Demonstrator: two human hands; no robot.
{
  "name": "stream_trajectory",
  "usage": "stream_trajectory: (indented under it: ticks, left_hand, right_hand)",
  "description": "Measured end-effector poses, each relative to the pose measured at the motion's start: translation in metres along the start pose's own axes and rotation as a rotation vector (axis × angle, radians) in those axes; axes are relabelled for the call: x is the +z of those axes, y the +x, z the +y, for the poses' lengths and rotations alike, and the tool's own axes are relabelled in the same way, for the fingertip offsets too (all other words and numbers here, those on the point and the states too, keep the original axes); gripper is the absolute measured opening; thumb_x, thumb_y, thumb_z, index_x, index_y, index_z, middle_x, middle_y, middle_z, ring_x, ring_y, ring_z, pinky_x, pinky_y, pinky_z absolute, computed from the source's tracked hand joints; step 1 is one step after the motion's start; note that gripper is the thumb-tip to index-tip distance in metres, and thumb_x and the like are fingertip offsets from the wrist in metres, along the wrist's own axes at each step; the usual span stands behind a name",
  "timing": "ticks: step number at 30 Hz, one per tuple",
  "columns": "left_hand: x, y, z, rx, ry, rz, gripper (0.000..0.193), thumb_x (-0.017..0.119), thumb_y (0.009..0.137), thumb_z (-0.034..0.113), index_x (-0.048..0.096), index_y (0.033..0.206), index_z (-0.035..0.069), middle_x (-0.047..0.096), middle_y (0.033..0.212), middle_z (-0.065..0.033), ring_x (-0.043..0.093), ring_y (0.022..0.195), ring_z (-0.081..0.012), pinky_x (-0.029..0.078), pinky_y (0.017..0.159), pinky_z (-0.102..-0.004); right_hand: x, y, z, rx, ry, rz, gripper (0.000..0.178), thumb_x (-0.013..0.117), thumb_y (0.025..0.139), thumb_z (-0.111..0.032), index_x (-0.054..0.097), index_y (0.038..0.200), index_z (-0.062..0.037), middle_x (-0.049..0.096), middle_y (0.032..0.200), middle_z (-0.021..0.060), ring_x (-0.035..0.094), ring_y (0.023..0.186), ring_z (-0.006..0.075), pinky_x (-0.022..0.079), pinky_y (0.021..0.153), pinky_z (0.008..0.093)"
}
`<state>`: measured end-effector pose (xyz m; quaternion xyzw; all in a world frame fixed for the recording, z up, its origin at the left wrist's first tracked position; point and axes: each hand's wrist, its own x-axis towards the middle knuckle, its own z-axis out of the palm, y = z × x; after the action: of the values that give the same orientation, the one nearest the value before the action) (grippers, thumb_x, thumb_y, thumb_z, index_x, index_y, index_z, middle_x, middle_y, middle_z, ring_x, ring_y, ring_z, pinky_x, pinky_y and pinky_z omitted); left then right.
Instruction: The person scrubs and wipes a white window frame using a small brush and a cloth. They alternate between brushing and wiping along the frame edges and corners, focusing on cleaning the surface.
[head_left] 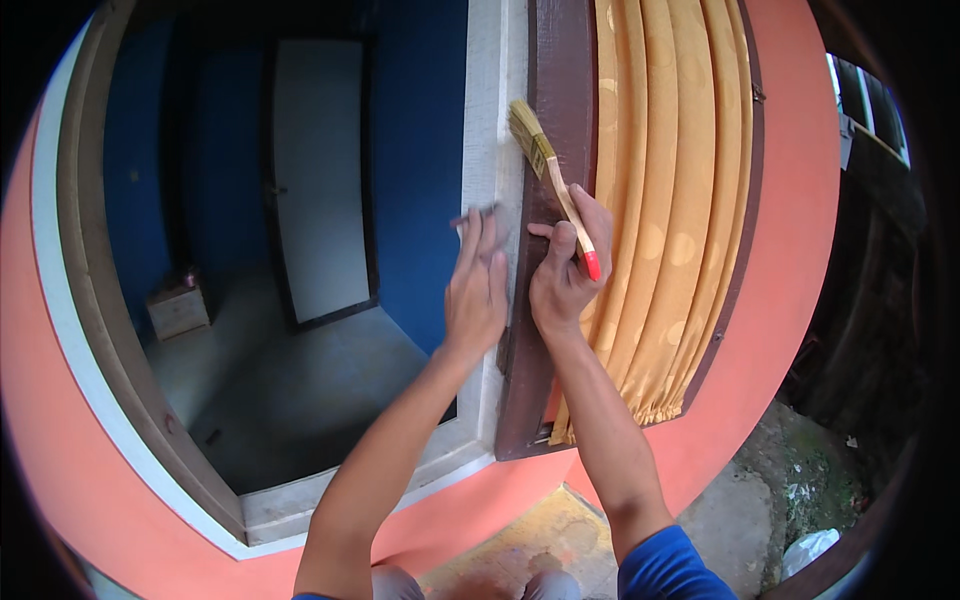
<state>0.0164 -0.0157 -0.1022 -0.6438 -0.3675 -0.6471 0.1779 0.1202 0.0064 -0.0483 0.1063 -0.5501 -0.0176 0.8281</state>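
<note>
The right hand [570, 278] is closing its grip around the handle of a paintbrush [541, 152], whose bristles are pointing up-left at the white post [490, 110]. The left hand [476, 302] is reaching along the post, fingers extended and blurring; whether its grip is holding anything cannot be determined. An orange curtain [675, 200] is hanging in the brown frame [562, 85] at right.

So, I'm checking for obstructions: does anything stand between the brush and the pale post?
Nothing visible does: the tip of the brush, in the right hand, overlaps the pale post in this view, though contact can't be told. The left hand is lower down, apart from the brush.
</note>
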Motion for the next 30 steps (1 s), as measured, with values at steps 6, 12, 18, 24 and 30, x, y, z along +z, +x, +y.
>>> stream_trajectory:
  ticks: [6, 12, 18, 24, 30]
  left_hand:
    - [-0.004, -0.014, -0.003, 0.035, -0.006, -0.06, 0.054, 0.038, 0.111, 0.022, 0.035, 0.159, -0.002, 0.028, 0.166, -0.0303, 0.027, 0.153, -0.0475, 0.03, 0.124, -0.0451]
    - [-0.011, 0.109, 0.007, 0.091, 0.047, 0.066, 0.052, 0.04, 0.111, 0.026, 0.04, 0.157, 0.001, 0.033, 0.164, -0.0289, 0.034, 0.148, -0.051, 0.035, 0.121, -0.049]
    - [0.004, -0.065, -0.014, -0.101, -0.023, -0.007, 0.052, 0.039, 0.111, 0.022, 0.037, 0.159, 0.0, 0.028, 0.165, -0.0303, 0.03, 0.151, -0.0486, 0.035, 0.121, -0.0458]
    - [0.004, -0.125, -0.009, -0.252, -0.054, -0.106, 0.055, 0.034, 0.112, 0.021, 0.03, 0.162, -0.001, 0.023, 0.167, -0.0304, 0.022, 0.155, -0.0472, 0.028, 0.124, -0.0443]
    - [0.001, -0.026, -0.006, -0.109, -0.038, 0.036, 0.054, 0.035, 0.113, 0.025, 0.031, 0.161, -0.002, 0.025, 0.166, -0.0313, 0.022, 0.155, -0.0478, 0.028, 0.124, -0.0451]
  right_hand:
    - [-0.005, -0.001, 0.0, 0.044, -0.022, -0.04, 0.043, 0.057, 0.109, -0.026, 0.057, 0.137, 0.0065, 0.057, 0.132, 0.018, 0.066, 0.109, 0.0218, 0.067, 0.075, 0.0309]
    - [0.007, -0.001, -0.005, 0.027, 0.025, 0.01, 0.034, 0.06, 0.107, -0.017, 0.062, 0.133, 0.0052, 0.062, 0.127, 0.0219, 0.068, 0.101, 0.0216, 0.066, 0.07, 0.0291]
    - [0.004, 0.0, -0.003, 0.026, -0.011, 0.013, 0.035, 0.059, 0.107, -0.019, 0.063, 0.132, 0.005, 0.063, 0.126, 0.0212, 0.068, 0.099, 0.0201, 0.065, 0.07, 0.0284]
    - [0.006, 0.004, -0.007, 0.016, -0.021, 0.009, 0.032, 0.058, 0.108, -0.016, 0.063, 0.129, 0.0065, 0.064, 0.121, 0.0179, 0.068, 0.093, 0.0166, 0.064, 0.069, 0.0263]
    - [0.011, 0.001, -0.006, -0.004, -0.051, -0.02, 0.028, 0.06, 0.107, -0.014, 0.066, 0.127, 0.0052, 0.065, 0.118, 0.0159, 0.067, 0.09, 0.0152, 0.064, 0.069, 0.0256]
